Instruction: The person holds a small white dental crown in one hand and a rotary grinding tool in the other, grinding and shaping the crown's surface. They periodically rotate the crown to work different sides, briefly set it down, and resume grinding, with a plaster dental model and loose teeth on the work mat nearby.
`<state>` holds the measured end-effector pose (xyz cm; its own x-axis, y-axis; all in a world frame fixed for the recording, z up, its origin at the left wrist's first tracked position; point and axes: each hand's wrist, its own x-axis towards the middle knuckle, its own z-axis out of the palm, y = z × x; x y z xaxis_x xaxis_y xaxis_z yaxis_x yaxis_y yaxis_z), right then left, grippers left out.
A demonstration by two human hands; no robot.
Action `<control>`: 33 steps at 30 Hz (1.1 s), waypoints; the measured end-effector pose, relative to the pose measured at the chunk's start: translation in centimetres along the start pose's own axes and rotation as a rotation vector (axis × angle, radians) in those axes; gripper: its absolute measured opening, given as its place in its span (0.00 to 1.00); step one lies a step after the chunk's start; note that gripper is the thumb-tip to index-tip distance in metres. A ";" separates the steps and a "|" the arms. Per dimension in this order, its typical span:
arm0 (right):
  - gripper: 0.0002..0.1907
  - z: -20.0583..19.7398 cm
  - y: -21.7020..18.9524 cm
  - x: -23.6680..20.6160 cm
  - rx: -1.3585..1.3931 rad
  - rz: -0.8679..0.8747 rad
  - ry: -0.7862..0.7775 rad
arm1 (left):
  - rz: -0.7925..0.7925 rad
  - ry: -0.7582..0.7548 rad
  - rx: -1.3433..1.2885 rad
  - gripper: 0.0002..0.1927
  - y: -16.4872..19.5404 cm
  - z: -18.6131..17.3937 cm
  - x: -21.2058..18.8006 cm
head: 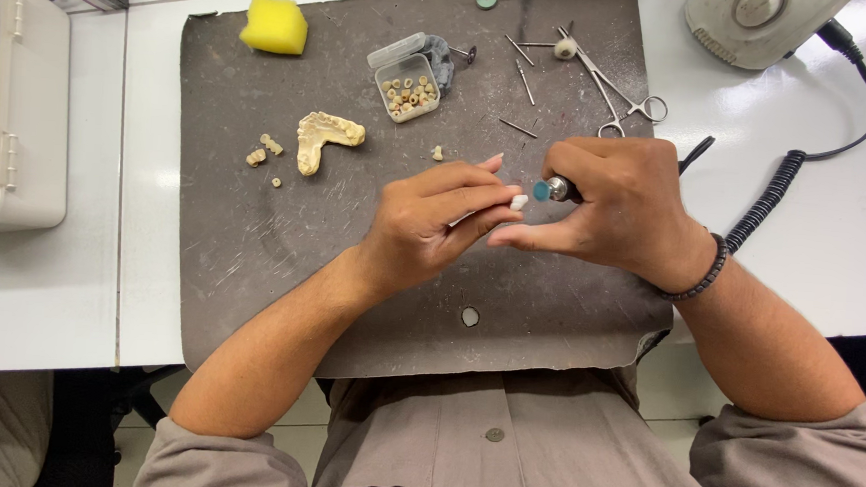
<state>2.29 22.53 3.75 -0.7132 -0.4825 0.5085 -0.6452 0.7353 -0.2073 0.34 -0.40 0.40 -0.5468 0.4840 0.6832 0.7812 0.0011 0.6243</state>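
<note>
Both hands closed: right hand [620, 213] round leftward-pointing handpiece [555, 189] (axis roughly level), left hand [434, 224] pinching small white tooth [519, 202].

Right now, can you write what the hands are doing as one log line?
left hand: pinches small white tooth piece | right hand: grips rotary handpiece, blue tip by piece | gray mat: plaster jaw model, yellow sponge

Grey buttoned shirt [501, 448], dark beaded bracelet [704, 275].
</note>
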 end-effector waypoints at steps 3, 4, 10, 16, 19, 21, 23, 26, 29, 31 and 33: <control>0.35 0.1 -0.1 0.0 -0.002 -0.007 0.001 | 0.011 -0.031 -0.027 0.13 -0.1 0.0 -0.2; 0.36 0.1 -0.1 0.0 -0.008 -0.008 -0.009 | 0.010 -0.038 -0.031 0.13 -0.2 0.1 -0.2; 0.37 0.3 0.0 0.0 -0.020 0.012 -0.061 | 0.008 -0.043 -0.015 0.12 -0.4 0.2 -0.4; 0.37 0.4 -0.1 -0.2 -0.030 0.007 -0.076 | 0.016 -0.040 0.015 0.12 -0.5 0.3 -0.4; 0.37 0.4 -0.1 -0.2 -0.025 0.011 -0.080 | 0.019 -0.034 -0.001 0.12 -0.4 0.2 -0.5; 0.36 0.4 -0.1 -0.2 -0.005 0.016 -0.092 | 0.021 -0.036 0.007 0.12 -0.5 0.3 -0.5; 0.36 0.4 -0.2 -0.1 -0.004 0.014 -0.106 | 0.020 -0.035 0.011 0.12 -0.5 0.2 -0.5; 0.36 0.2 -0.2 -0.1 -0.021 0.003 -0.091 | 0.023 -0.031 0.009 0.12 -0.5 0.3 -0.4; 0.35 0.1 -0.3 -0.1 -0.005 0.016 -0.066 | 0.031 -0.027 0.013 0.13 -0.5 0.3 -0.4; 0.35 0.1 -0.4 -0.1 -0.007 0.024 -0.065 | 0.037 -0.021 0.024 0.13 -0.4 0.2 -0.5; 0.36 0.1 -0.3 -0.1 -0.033 0.020 -0.078 | 0.032 -0.030 0.015 0.12 -0.4 0.2 -0.5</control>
<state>2.50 22.27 3.66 -0.7458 -0.5022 0.4377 -0.6223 0.7596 -0.1889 0.39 -0.46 -0.25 -0.5121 0.5098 0.6913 0.8027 -0.0023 0.5964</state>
